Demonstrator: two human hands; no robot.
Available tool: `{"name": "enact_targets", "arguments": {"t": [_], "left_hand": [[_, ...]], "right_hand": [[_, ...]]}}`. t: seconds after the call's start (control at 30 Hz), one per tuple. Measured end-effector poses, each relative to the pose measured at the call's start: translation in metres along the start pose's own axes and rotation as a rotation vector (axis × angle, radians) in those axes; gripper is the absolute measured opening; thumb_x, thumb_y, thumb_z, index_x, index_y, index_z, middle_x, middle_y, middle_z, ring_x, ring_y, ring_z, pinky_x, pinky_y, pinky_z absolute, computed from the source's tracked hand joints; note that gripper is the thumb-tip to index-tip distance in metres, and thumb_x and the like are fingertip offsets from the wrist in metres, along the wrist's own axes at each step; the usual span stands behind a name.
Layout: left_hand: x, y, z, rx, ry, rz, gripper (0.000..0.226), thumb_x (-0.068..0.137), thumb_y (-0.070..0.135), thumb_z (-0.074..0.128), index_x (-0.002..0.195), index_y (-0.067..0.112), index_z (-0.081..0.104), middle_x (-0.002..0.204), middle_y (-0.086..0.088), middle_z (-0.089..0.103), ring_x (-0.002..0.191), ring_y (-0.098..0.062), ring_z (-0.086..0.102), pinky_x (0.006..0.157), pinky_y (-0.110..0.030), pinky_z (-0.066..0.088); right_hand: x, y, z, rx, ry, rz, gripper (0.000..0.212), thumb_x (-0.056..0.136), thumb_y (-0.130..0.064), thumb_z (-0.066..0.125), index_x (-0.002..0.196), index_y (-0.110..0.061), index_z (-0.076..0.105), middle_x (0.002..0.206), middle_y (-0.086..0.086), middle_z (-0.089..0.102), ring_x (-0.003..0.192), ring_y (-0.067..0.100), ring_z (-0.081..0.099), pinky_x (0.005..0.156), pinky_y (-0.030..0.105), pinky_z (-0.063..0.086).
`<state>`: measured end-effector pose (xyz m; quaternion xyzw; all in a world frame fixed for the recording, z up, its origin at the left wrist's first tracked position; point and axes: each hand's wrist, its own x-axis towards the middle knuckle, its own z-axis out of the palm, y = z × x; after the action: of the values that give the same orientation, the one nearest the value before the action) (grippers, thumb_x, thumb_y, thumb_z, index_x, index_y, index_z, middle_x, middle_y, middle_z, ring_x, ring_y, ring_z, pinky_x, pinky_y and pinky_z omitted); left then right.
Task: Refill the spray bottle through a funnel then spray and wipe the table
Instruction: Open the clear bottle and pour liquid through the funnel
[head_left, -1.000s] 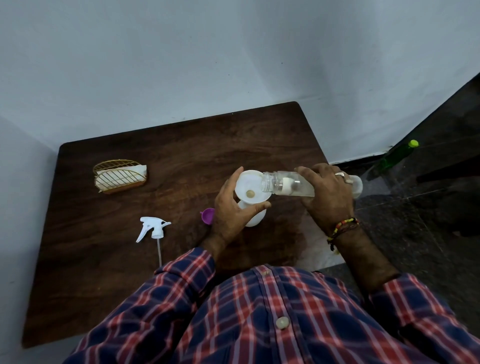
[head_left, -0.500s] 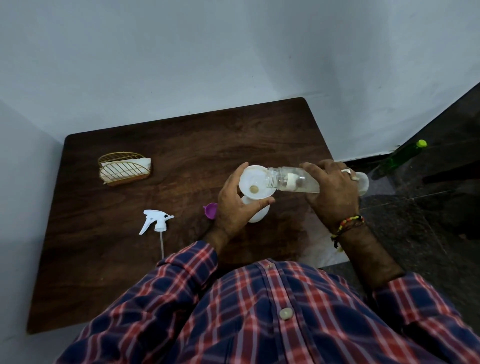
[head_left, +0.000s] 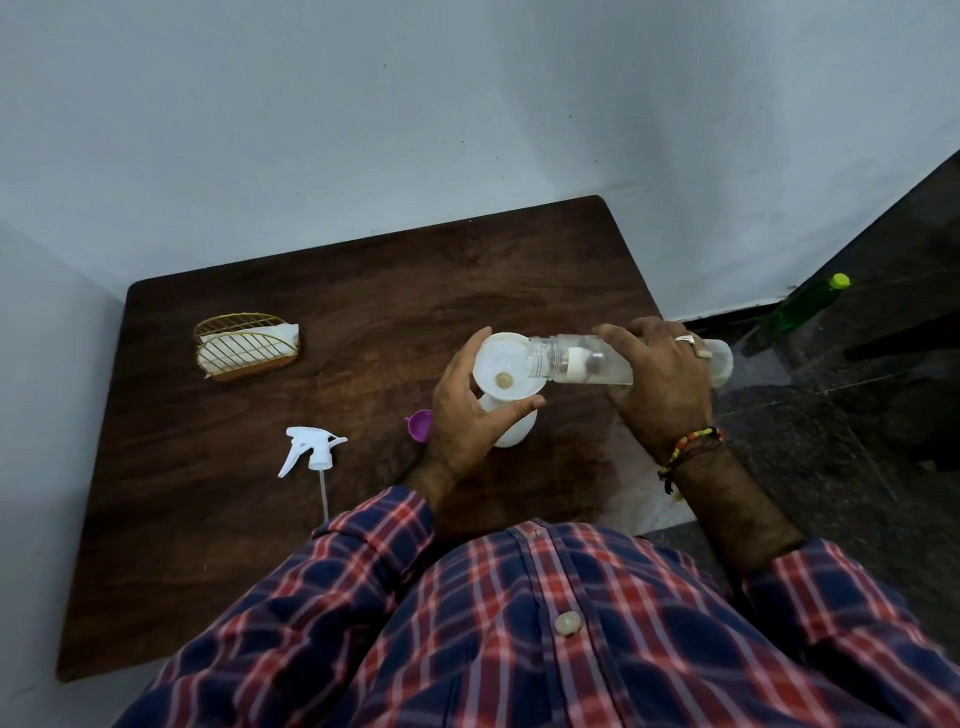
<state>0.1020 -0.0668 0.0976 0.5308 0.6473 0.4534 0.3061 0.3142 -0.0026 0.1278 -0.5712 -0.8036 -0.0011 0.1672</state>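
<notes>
A white spray bottle (head_left: 511, 428) stands on the dark wooden table (head_left: 363, 291) with a white funnel (head_left: 501, 371) in its neck. My left hand (head_left: 462, 415) grips the funnel's rim and the bottle's top between thumb and fingers. My right hand (head_left: 660, 379) grips a clear plastic bottle (head_left: 576, 358), tipped on its side with its open mouth over the funnel's right edge. The white trigger spray head (head_left: 311, 452) with its dip tube lies on the table to the left, apart from the bottle.
A purple cap (head_left: 418, 426) lies just left of my left hand. A gold wire holder with white napkins (head_left: 247, 345) stands at the far left. A green bottle (head_left: 800, 306) stands on the dark floor to the right. White walls close the back and left.
Both hands keep their grips, the clear bottle stays tipped at the funnel. The camera has shifted slightly, so the table sits a little differently in the frame.
</notes>
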Motion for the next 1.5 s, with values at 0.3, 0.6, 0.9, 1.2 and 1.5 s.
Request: {"name": "enact_targets", "arguments": {"t": [0.3,0.6,0.9,1.2,1.5], "left_hand": [[0.000,-0.003,0.001,0.008,-0.001,-0.004,0.093,0.068,0.038,0.089,0.146,0.017,0.043,0.138,0.012,0.050,0.124,0.003,0.048,0.101,-0.011,0.042],[0.001,-0.003,0.001,0.005,-0.007,-0.011,0.092,0.069,0.038,0.089,0.146,0.017,0.042,0.140,0.012,0.050,0.123,0.008,0.047,0.098,-0.007,0.040],[0.001,-0.005,0.002,0.003,-0.008,-0.007,0.093,0.069,0.039,0.089,0.146,0.019,0.041,0.142,0.005,0.052,0.129,-0.004,0.049,0.105,-0.024,0.045],[0.005,-0.004,0.001,0.005,-0.011,-0.002,0.092,0.068,0.039,0.089,0.145,0.017,0.043,0.140,0.005,0.054,0.126,-0.004,0.050,0.100,-0.013,0.043],[0.013,-0.002,0.000,0.038,-0.025,-0.012,0.092,0.068,0.039,0.089,0.145,0.017,0.044,0.141,0.007,0.052,0.125,0.001,0.047,0.096,-0.001,0.037]], "right_hand": [[-0.002,0.001,0.003,-0.012,0.008,0.002,0.058,0.069,-0.022,0.083,0.123,-0.025,0.063,0.113,0.010,0.063,0.104,0.034,0.058,0.088,0.051,0.049],[0.000,0.000,0.001,-0.004,0.001,0.009,0.059,0.069,-0.018,0.081,0.125,-0.026,0.063,0.113,0.009,0.062,0.107,0.035,0.057,0.087,0.051,0.049],[0.000,0.000,0.001,-0.005,-0.003,0.008,0.061,0.068,-0.020,0.083,0.125,-0.025,0.063,0.113,0.010,0.062,0.106,0.035,0.058,0.088,0.051,0.049],[0.002,-0.001,-0.001,0.014,0.007,0.008,0.059,0.068,-0.023,0.083,0.123,-0.024,0.062,0.112,0.011,0.062,0.105,0.037,0.058,0.088,0.053,0.049],[0.008,-0.001,-0.002,-0.016,0.005,0.008,0.057,0.069,-0.021,0.082,0.122,-0.026,0.062,0.112,0.010,0.062,0.105,0.036,0.058,0.087,0.049,0.048]]}}
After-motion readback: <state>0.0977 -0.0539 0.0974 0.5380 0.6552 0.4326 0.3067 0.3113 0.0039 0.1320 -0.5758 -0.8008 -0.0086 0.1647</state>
